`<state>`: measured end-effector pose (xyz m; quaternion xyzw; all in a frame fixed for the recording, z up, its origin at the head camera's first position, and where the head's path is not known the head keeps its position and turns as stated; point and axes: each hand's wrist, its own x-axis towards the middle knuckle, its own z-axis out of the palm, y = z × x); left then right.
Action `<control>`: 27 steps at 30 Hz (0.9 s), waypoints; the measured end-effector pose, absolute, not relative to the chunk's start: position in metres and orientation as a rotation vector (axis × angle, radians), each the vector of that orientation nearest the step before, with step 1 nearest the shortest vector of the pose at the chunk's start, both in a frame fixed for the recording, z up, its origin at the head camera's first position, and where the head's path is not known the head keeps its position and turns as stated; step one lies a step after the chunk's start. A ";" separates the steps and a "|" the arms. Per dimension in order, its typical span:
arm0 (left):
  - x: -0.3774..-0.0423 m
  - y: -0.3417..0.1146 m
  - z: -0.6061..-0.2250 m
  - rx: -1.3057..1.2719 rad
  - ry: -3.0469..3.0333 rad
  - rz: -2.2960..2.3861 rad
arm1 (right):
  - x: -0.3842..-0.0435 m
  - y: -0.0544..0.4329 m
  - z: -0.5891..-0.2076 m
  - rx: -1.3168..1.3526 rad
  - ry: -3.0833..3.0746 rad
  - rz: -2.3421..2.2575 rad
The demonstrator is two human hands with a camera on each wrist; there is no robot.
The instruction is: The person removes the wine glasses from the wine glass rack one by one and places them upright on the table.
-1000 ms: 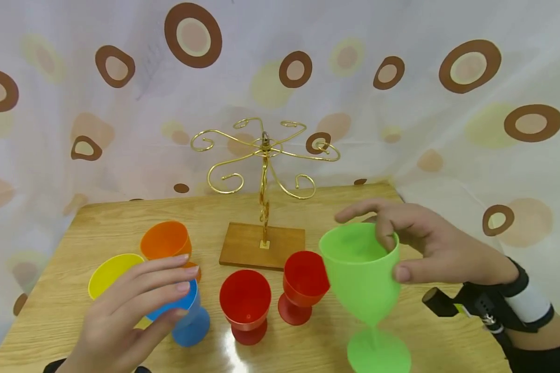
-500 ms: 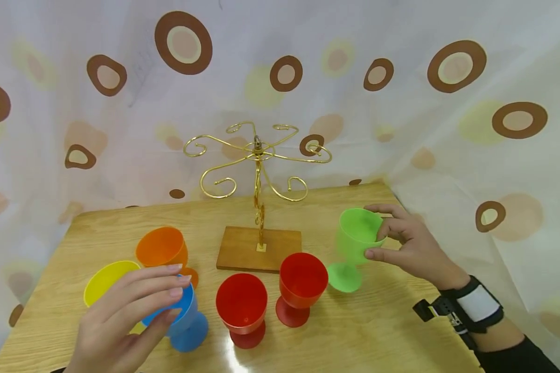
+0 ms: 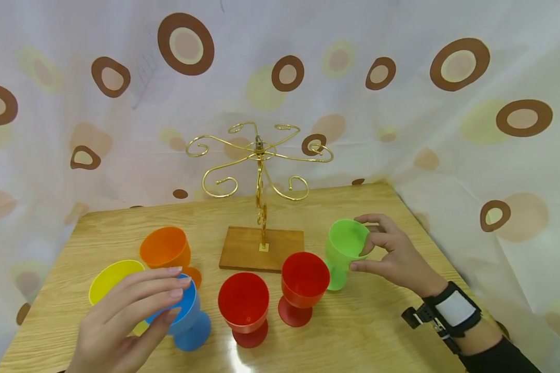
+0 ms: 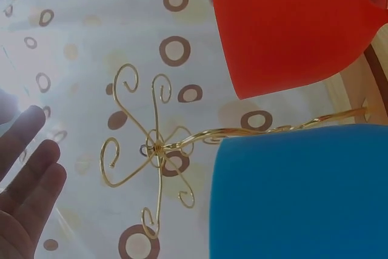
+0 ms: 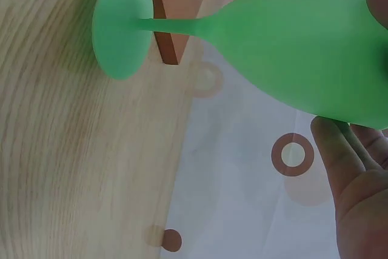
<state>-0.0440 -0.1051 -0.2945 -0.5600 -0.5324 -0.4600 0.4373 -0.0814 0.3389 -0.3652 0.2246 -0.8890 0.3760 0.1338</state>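
My right hand (image 3: 392, 254) pinches a light green plastic goblet (image 3: 347, 242) near its rim, fingers on one side and thumb on the other. In the right wrist view the green goblet's foot (image 5: 121, 25) is close over the tabletop, beside the wooden base. In the head view its foot is partly behind a red goblet (image 3: 305, 274). My left hand (image 3: 126, 321) hovers over a blue goblet (image 3: 193, 313) with relaxed, slightly bent fingers and holds nothing. In the left wrist view the fingertips (image 4: 51, 174) are apart from the blue goblet's rim.
A gold wire stand with curled arms (image 3: 260, 150) rises from a wooden base (image 3: 238, 248) at mid-table. A second red goblet (image 3: 244, 303) stands in front. Orange (image 3: 165, 247) and yellow (image 3: 114, 280) goblets are at the left. A patterned cloth (image 3: 242, 31) hangs behind the table.
My right hand has carried the green goblet away from me, down toward the table and left, beside the nearer-right red goblet. My left hand stays over the blue goblet.
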 end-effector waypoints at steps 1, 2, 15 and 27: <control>-0.044 -0.105 -0.295 -1.392 -1.328 -1.144 | -0.082 0.338 -0.366 0.651 -2.583 1.080; -0.044 -0.106 -0.295 -1.391 -1.330 -1.144 | -0.082 0.337 -0.367 0.656 -2.586 1.067; -0.043 -0.109 -0.297 -1.399 -1.372 -1.146 | -0.078 0.331 -0.374 0.678 -2.598 0.979; -0.044 -0.111 -0.295 -1.415 -1.382 -1.116 | -0.080 0.329 -0.376 0.647 -2.659 0.930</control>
